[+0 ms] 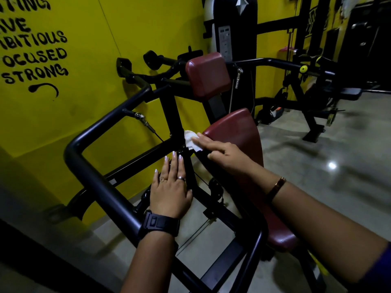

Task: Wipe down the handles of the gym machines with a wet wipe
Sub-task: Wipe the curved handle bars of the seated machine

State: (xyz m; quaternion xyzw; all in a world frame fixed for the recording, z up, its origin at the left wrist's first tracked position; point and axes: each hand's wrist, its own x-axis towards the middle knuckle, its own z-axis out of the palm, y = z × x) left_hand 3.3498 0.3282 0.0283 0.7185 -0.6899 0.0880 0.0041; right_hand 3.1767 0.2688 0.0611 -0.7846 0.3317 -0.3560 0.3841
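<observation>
A white wet wipe (pixel 191 139) sits crumpled against the black upright post (pixel 172 115) of a gym machine, just left of its dark red seat pad (pixel 237 134). My right hand (pixel 222 152) holds the wipe there, index finger stretched over it and the other fingers curled. My left hand (pixel 170 187), with rings and a black watch, hovers flat with straight fingers over the lower black frame bars. Two black grip handles (pixel 124 67) of the machine stick out toward the yellow wall at the far end.
A thick black tubular arm (pixel 99 178) bends around the left and front of the machine. A dark red back pad (pixel 208 76) stands above the seat. Another black machine (pixel 306 98) and a weight stack stand at the right back on the glossy grey floor (pixel 330 170).
</observation>
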